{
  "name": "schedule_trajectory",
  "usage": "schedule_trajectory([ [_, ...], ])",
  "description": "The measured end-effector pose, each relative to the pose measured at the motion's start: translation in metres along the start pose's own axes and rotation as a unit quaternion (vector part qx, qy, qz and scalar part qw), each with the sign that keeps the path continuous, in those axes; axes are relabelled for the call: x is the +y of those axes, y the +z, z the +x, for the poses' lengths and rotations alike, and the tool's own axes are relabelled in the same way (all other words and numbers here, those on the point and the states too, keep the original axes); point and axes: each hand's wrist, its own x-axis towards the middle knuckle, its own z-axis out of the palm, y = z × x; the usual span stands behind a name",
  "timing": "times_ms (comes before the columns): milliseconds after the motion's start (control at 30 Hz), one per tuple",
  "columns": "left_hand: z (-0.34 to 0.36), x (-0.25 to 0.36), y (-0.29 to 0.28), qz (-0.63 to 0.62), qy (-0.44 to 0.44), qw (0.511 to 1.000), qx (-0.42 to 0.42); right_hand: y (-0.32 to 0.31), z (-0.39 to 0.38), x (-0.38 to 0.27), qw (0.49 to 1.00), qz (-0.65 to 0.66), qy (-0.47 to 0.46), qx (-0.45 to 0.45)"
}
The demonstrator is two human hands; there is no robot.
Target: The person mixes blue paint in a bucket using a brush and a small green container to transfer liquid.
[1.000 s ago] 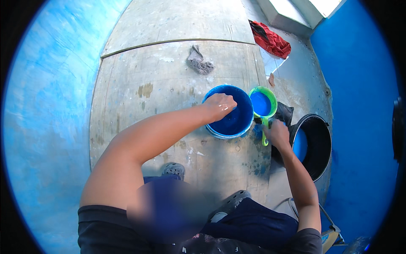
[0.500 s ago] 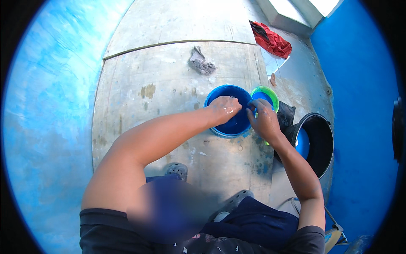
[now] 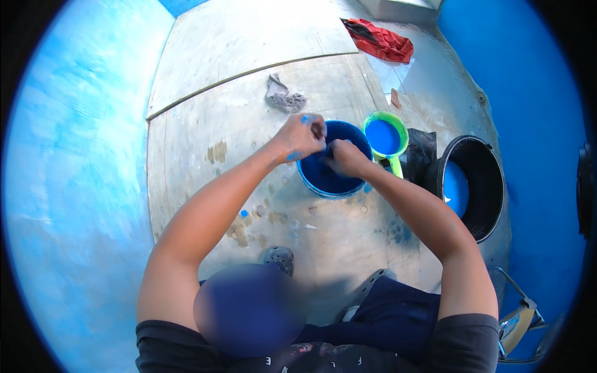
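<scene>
The blue bucket [image 3: 333, 168] stands on the concrete floor [image 3: 205, 143], paint inside, just in front of the person's knees. Both hands meet over its near-left rim. The left hand [image 3: 301, 137], dabbed with blue paint, has its fingers curled in a pinch on something small that I cannot make out. The right hand [image 3: 345, 158] is clenched too, touching the left hand; what it grips is hidden. Just right of the bucket sits a green cup [image 3: 385, 135] of blue paint, then a black bucket [image 3: 476, 186] with blue at its bottom. A grey rag [image 3: 284, 96] lies beyond, a red cloth [image 3: 379, 38] farther back.
</scene>
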Motion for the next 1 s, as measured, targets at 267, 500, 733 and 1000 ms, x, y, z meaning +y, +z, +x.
schedule_trajectory([
  [267,0.013,-0.052,-0.004,0.191,-0.024,0.981,-0.032,-0.002,0.006,-0.002,0.981,-0.158,-0.049,0.099],
  [500,-0.009,-0.023,-0.014,0.14,-0.01,0.985,-0.096,0.006,-0.004,-0.002,0.992,-0.076,-0.095,0.027],
  [733,-0.03,-0.015,-0.012,0.149,0.02,0.985,-0.081,0.016,-0.034,-0.014,0.979,-0.148,-0.134,0.029],
  [1000,-0.035,-0.014,-0.005,0.18,0.032,0.981,-0.07,0.01,-0.037,-0.018,0.992,-0.033,-0.112,0.056],
])
